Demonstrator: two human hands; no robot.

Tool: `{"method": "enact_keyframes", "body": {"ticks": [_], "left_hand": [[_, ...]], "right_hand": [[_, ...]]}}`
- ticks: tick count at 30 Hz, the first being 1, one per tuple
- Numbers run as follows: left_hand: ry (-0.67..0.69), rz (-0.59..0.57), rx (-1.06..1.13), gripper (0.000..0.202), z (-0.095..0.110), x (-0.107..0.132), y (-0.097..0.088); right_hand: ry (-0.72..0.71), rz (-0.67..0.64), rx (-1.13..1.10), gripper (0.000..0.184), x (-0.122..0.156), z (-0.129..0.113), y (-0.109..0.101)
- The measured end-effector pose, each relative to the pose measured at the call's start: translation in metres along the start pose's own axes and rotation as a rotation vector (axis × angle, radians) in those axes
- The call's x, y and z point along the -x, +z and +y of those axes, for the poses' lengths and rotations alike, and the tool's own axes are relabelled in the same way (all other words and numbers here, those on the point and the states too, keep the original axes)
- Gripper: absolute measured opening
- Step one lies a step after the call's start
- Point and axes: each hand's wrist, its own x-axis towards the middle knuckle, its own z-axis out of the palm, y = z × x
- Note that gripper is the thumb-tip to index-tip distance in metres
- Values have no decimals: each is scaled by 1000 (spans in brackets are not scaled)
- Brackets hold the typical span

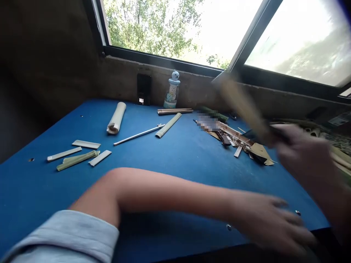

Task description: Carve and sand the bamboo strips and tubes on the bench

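Note:
My right hand [304, 149] is closed around the dark grip of a long tool [246, 106] at the right. The tool has a tan body and a pale grey far end; motion blur hides its exact kind. It is raised, slanting up and left toward the window. My left hand [270, 219] reaches across to the front right edge of the blue table [170, 157]. Its fingers are spread, blurred and hold nothing visible. Beyond the hands lies a pile of split bamboo pieces and scraps [238, 140], with a dark-handled tool [223, 138] among them, partly pixelated.
At left lie a thick bamboo tube [117, 117] and several split strips [78, 159]. A thin stick [138, 135] and bamboo slats [168, 125] lie mid-table. A phone [144, 89] and a bottle with an animal-shaped top [172, 91] stand against the wall. More bamboo [341, 160] is at far right.

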Motion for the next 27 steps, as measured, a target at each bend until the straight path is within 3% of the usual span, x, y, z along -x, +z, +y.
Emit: {"method": "enact_keyframes", "body": {"ticks": [1, 3, 6, 9, 12, 15, 20, 24, 27], "left_hand": [[21, 13, -14, 55, -16, 22, 5], [-96, 2, -63, 55, -44, 68, 15], [-516, -86, -143, 37, -70, 137, 21], [-881, -273, -155, 37, -77, 194, 22], [-988, -470, -62, 29, -65, 231, 20], [-999, -551, 26, 25, -36, 245, 13], [-1092, -548, 208, 28, 7, 242, -8], [-1143, -483, 474, 35, 6, 241, -20], [-1130, -457, 535, 36, 0, 242, -19]], "right_hand": [[-30, -65, -45, 16, -13, -9, 24], [-111, -206, -158, 22, -36, -32, 70], [-183, -292, -262, 32, -60, -65, 119], [-199, -325, -323, 38, -69, -81, 147], [-206, -330, -391, 40, -66, -81, 159], [-144, -282, -436, 41, -56, -74, 163], [2, -245, -533, 40, -39, -73, 164], [63, -273, -627, 37, -33, -89, 160], [86, -318, -691, 38, -30, -102, 157]]}}
